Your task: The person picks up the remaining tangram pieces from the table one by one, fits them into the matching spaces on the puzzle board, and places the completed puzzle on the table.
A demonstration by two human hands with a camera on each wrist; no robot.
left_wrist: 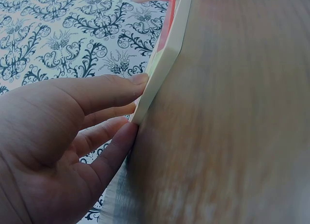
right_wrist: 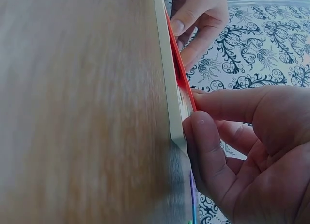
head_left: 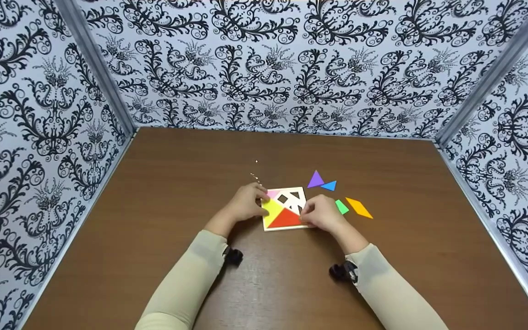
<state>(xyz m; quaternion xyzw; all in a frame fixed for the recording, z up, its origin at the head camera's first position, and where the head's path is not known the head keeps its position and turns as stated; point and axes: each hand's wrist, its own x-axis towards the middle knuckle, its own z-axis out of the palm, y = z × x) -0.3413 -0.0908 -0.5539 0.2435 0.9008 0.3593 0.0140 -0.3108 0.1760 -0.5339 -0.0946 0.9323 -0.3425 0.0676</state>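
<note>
- Two bare hands, at the left and right of one puzzle tray (head_left: pixel 296 202), on the table (head_left: pixel 190 183).
- Left hand (head_left: pixel 245 201): part closed, a gap between thumb and curved fingers; holds the tray by its left edge, the thumb tip on the rim.
- Right hand (head_left: pixel 324 214): nearly closed, thumb and forefinger pinching one red triangle (head_left: pixel 284 219) at its right end; other fingers curled loosely beneath the palm.
- Red triangle: over the near part of the tray, tilted, its right end raised above the rim and its left end lower; long side running left to right along the near edge, apex pointing far.
- Tray: pale, roughly square, lying flat, sides running nearly left-right and near-far; dark cutouts in its far right part.
- Yellow triangle (head_left: pixel 271 211): in the left part of the tray, long side running near to far, apex pointing right.
- Pink piece (head_left: pixel 273 194): in the far left corner, partly behind the left fingers.
- Four loose pieces, right of the tray: purple triangle (head_left: pixel 316 180), apex pointing far; blue triangle (head_left: pixel 330 185), just right of it; green piece (head_left: pixel 342 207), close beside the right hand; orange parallelogram (head_left: pixel 359 208), farthest right, long axis running from far left to near right.
</note>
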